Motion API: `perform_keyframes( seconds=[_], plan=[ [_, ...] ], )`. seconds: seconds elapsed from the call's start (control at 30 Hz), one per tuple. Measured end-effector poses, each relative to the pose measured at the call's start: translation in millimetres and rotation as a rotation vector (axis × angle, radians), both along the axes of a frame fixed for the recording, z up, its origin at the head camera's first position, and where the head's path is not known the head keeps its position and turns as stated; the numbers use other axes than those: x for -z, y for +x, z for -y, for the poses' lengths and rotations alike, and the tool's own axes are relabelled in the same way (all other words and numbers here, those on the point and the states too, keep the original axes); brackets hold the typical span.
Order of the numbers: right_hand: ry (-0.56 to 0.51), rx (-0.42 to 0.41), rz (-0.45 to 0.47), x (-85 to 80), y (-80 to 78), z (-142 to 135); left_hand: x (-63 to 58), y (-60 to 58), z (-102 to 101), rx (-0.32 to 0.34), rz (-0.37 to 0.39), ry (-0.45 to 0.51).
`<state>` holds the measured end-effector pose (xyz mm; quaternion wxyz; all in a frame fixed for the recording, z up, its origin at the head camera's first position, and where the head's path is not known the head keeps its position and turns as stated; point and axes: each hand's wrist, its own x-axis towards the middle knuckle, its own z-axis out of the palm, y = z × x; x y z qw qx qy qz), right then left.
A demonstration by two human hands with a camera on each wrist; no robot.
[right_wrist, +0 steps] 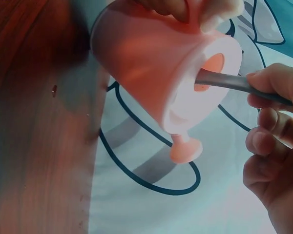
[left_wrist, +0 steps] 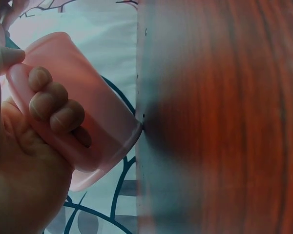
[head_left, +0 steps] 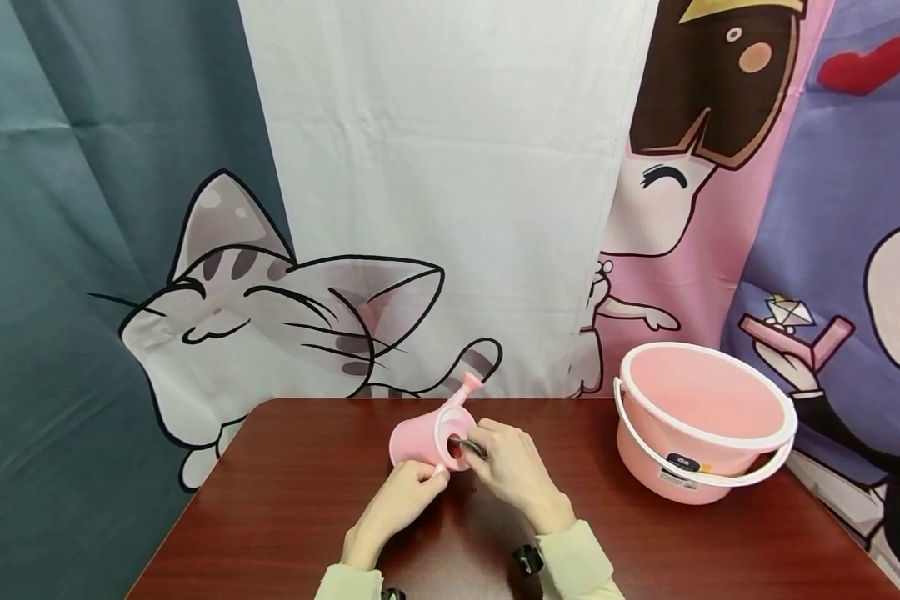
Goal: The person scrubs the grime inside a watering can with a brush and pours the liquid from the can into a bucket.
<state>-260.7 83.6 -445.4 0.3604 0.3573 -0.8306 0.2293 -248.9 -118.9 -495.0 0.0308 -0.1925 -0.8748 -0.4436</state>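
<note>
A pink plastic watering can [head_left: 412, 442] is tilted over a reddish-brown wooden table [head_left: 292, 500], close to the middle of the table's far edge, with its round mouth turned toward the right edge and its flared spout [head_left: 457, 398] angled up past the far edge. In the left wrist view the low corner of its base seems to meet the tabletop. The person's left hand [head_left: 401, 500] holds the can by its curved pink handle [left_wrist: 63, 151], fingers curled round it and lying close together, the thumb near the handle's upper end. The right hand [head_left: 513, 471] pinches a slim dark-grey tool [right_wrist: 229, 82] between thumb and forefinger, the other fingers curled beneath; the tool's far end is inside the can's mouth, so its shape there cannot be told. Pale green sleeves [head_left: 577, 558] reach toward the wrists from the near edge. Well apart from the can, by the far right corner, a pink plastic bucket [head_left: 701, 400] with a white rim stands upright, its white carrying handle [head_left: 720, 481] lowered across the front. Beyond the far edge hangs a pale grey-white cloth backdrop [head_left: 450, 167] printed with a smiling striped cartoon cat.
</note>
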Motion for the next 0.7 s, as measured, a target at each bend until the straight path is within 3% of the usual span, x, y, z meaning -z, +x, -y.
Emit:
perform_keyframes(
  seconds=[0.37, 0.7],
  plan=[
    [0.010, -0.088, 0.000, -3.5, -0.4, -4, -0.2, -0.2, 0, 0.016, 0.005, 0.001],
    [-0.004, -0.068, 0.020, 6.1, -5.1, -3, -0.1, -1.1, -1, 0.013, 0.002, -0.001]
  ],
)
